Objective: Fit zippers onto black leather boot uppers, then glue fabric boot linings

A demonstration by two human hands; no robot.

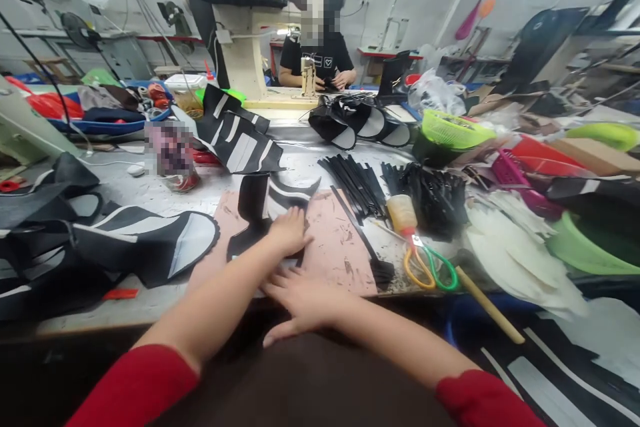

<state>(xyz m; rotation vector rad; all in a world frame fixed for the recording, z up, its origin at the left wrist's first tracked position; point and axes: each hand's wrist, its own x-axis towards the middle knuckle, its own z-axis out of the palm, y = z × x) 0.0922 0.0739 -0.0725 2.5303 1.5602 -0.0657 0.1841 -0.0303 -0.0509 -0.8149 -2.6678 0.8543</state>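
A black cut piece with white strips (254,200), like a shoe or bag part, lies on a worn pink board (340,247) in front of me. My left hand (290,233) rests on it, fingers stretched forward and lying flat. Close to my body, my right hand (305,297) reaches over the lower edge of the same piece with fingers extended and thumb spread. Nothing shows in its grasp. Part of the piece is hidden beneath both hands and the left forearm.
More black pieces (145,240) lie on the left. On the right are black strips (353,180), a glue brush (401,215), scissors (430,267), a wooden stick (490,305) and white sheets (515,247). Behind a sewing machine (240,47) a person (317,60) sits working.
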